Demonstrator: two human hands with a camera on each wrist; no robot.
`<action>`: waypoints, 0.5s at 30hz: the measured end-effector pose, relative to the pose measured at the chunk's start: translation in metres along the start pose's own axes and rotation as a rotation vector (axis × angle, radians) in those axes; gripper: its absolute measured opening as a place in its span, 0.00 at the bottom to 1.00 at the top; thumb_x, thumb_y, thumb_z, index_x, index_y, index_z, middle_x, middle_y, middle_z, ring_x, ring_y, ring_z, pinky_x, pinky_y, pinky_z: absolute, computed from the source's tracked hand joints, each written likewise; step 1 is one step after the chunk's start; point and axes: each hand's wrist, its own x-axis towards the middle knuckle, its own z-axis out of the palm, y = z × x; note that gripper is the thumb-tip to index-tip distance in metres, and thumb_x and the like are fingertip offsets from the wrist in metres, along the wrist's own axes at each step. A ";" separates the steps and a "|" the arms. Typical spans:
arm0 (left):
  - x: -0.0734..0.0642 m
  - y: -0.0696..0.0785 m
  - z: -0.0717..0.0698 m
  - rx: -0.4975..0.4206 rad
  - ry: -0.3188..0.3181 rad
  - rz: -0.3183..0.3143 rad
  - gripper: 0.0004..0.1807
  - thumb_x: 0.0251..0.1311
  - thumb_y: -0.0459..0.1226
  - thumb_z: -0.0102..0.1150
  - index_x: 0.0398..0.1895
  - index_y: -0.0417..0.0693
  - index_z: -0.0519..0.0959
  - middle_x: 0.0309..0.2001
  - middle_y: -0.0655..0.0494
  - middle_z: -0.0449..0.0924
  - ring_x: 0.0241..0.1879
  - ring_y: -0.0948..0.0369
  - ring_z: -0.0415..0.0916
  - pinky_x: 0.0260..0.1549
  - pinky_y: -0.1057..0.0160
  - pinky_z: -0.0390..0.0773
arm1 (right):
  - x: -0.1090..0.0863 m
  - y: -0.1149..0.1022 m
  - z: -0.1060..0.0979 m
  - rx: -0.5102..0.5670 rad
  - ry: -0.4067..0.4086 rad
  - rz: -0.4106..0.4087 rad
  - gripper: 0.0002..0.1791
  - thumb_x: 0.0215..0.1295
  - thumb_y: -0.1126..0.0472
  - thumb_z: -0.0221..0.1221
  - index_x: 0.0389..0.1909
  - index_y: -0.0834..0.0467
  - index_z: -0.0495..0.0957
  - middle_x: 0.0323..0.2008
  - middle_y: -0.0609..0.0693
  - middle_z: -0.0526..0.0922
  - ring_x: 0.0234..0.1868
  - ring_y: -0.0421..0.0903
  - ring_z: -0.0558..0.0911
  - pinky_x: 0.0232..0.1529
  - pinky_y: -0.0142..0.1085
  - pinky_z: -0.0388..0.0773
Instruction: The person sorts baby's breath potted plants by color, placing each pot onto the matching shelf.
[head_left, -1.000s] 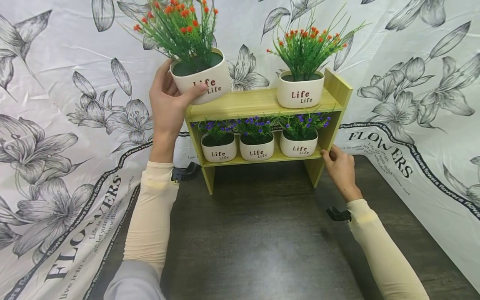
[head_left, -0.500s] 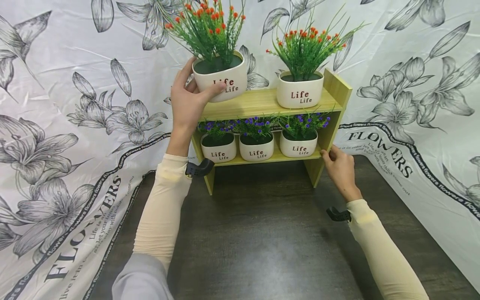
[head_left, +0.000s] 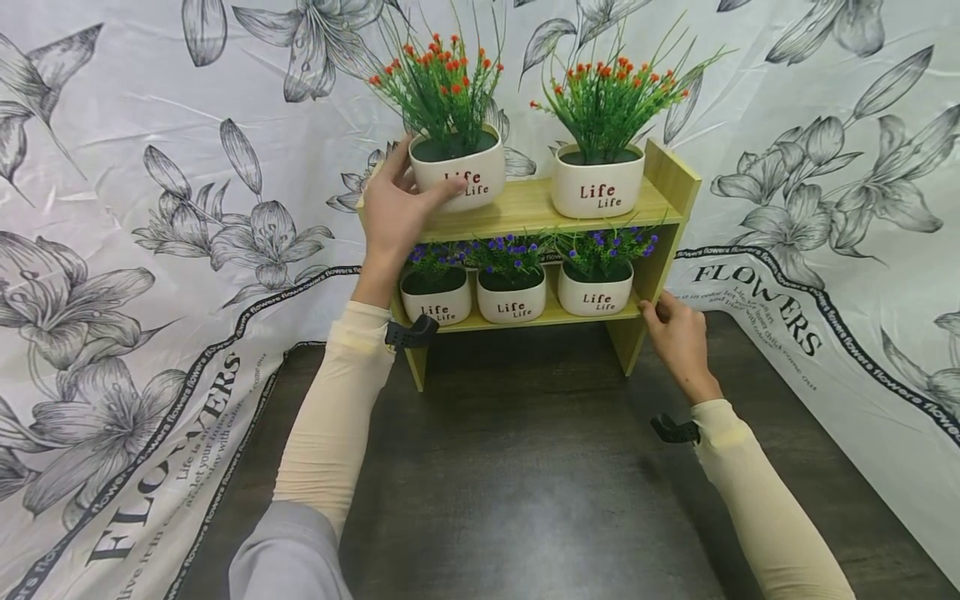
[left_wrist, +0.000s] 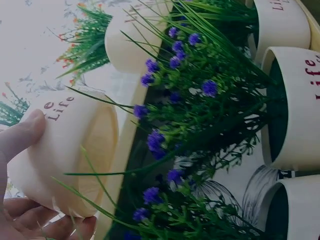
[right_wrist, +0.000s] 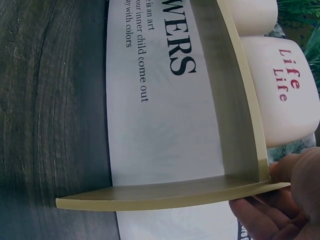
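My left hand (head_left: 392, 212) grips a white "Life" pot (head_left: 480, 171) of orange-red artificial flowers, thumb across its front and fingers round its left side. In the left wrist view the held pot (left_wrist: 45, 145) is at the upper board's edge, its hollow underside showing. The pale wooden two-tier shelf (head_left: 517, 208) carries a matching orange-flowered pot (head_left: 597, 190) at the upper right. On the lower tier stand three white pots with purple flowers, left (head_left: 437, 300), middle (head_left: 512, 302) and right (head_left: 596, 293). My right hand (head_left: 677, 337) pinches the shelf's right side panel (right_wrist: 175, 200) between thumb and fingers.
The shelf stands at the back of a dark wood-grain table (head_left: 517, 467). White cloth (head_left: 810, 250) printed with lilies and "FLOWERS" lettering hangs behind and along both sides. A raised end panel (head_left: 675, 179) closes the upper tier's right end.
My left hand has carried the orange-flowered pot rightward, then slightly down and upright, over the upper board's left part. My right hand keeps its hold on the side panel.
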 end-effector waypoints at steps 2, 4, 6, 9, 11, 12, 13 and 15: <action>0.000 -0.003 0.001 -0.003 -0.007 -0.004 0.52 0.54 0.41 0.84 0.82 0.50 0.66 0.77 0.51 0.73 0.72 0.55 0.78 0.67 0.61 0.82 | -0.001 0.000 0.000 -0.003 0.000 0.000 0.14 0.81 0.58 0.60 0.50 0.65 0.86 0.42 0.67 0.91 0.40 0.67 0.91 0.40 0.64 0.87; 0.000 -0.007 0.002 0.000 -0.009 -0.011 0.52 0.55 0.41 0.84 0.82 0.49 0.66 0.77 0.50 0.73 0.72 0.55 0.77 0.68 0.61 0.81 | -0.001 0.000 0.000 -0.005 0.000 -0.001 0.14 0.81 0.58 0.60 0.50 0.65 0.86 0.41 0.67 0.91 0.39 0.67 0.91 0.38 0.63 0.87; 0.000 -0.009 0.003 0.003 -0.011 -0.012 0.52 0.55 0.41 0.83 0.81 0.47 0.65 0.76 0.49 0.74 0.73 0.56 0.76 0.69 0.62 0.80 | -0.001 0.000 0.000 -0.005 -0.001 -0.005 0.14 0.81 0.57 0.60 0.50 0.65 0.86 0.41 0.67 0.91 0.38 0.67 0.91 0.38 0.63 0.86; -0.001 -0.011 0.003 0.029 -0.013 -0.025 0.51 0.55 0.41 0.83 0.80 0.44 0.65 0.75 0.47 0.75 0.74 0.57 0.75 0.71 0.64 0.78 | -0.001 0.000 0.001 -0.002 -0.002 -0.006 0.14 0.81 0.57 0.60 0.50 0.66 0.86 0.41 0.67 0.91 0.39 0.67 0.91 0.38 0.63 0.87; 0.000 -0.012 0.003 0.058 -0.023 -0.044 0.51 0.55 0.41 0.83 0.81 0.43 0.65 0.75 0.46 0.74 0.75 0.57 0.74 0.72 0.65 0.77 | 0.000 0.000 0.001 0.001 -0.001 -0.008 0.14 0.81 0.58 0.60 0.49 0.66 0.87 0.41 0.67 0.91 0.39 0.67 0.91 0.38 0.63 0.87; 0.000 -0.012 0.002 0.076 -0.030 -0.055 0.52 0.56 0.42 0.83 0.81 0.42 0.65 0.76 0.46 0.74 0.75 0.57 0.73 0.72 0.66 0.76 | 0.000 0.000 0.001 0.001 0.001 -0.009 0.14 0.81 0.58 0.60 0.49 0.66 0.87 0.41 0.67 0.91 0.39 0.67 0.91 0.38 0.63 0.87; 0.000 -0.012 0.002 0.094 -0.038 -0.067 0.52 0.56 0.43 0.82 0.81 0.42 0.64 0.77 0.46 0.73 0.76 0.57 0.72 0.73 0.66 0.75 | 0.000 0.000 0.001 0.001 0.004 -0.011 0.14 0.81 0.58 0.61 0.49 0.66 0.87 0.41 0.67 0.91 0.39 0.67 0.91 0.38 0.63 0.87; 0.000 -0.012 0.001 0.122 -0.057 -0.086 0.53 0.57 0.44 0.82 0.82 0.42 0.63 0.78 0.45 0.71 0.77 0.58 0.70 0.74 0.67 0.73 | 0.000 0.000 0.000 0.001 0.010 -0.015 0.14 0.80 0.58 0.61 0.50 0.66 0.87 0.41 0.67 0.91 0.39 0.67 0.91 0.39 0.64 0.87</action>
